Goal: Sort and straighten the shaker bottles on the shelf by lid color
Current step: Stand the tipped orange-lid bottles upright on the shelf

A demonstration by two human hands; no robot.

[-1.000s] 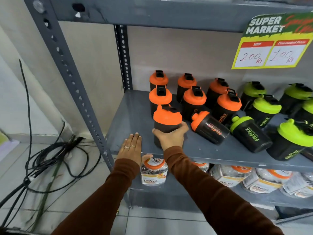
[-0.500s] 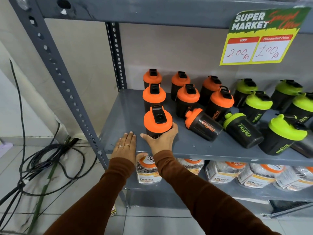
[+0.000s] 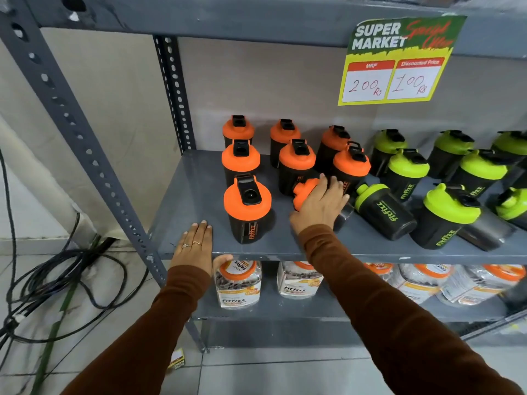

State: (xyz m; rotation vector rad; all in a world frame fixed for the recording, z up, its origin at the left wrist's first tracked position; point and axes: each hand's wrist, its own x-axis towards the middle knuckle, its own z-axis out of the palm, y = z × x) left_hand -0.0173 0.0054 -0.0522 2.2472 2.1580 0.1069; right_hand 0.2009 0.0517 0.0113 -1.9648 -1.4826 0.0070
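I am resting my right hand [image 3: 319, 205] with spread fingers on the tipped orange bottle [image 3: 306, 192], which is lying mid-shelf between the standing orange bottle [image 3: 247, 208] and the fallen green bottle [image 3: 383, 210]. My left hand [image 3: 195, 248] is lying flat and open on the near edge of the shelf [image 3: 194, 195].

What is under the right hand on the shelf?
Under the right hand lies a tipped-over bottle; its orange lid sticks out to the left of the hand and its dark base to the right. The hand covers its middle, label included.
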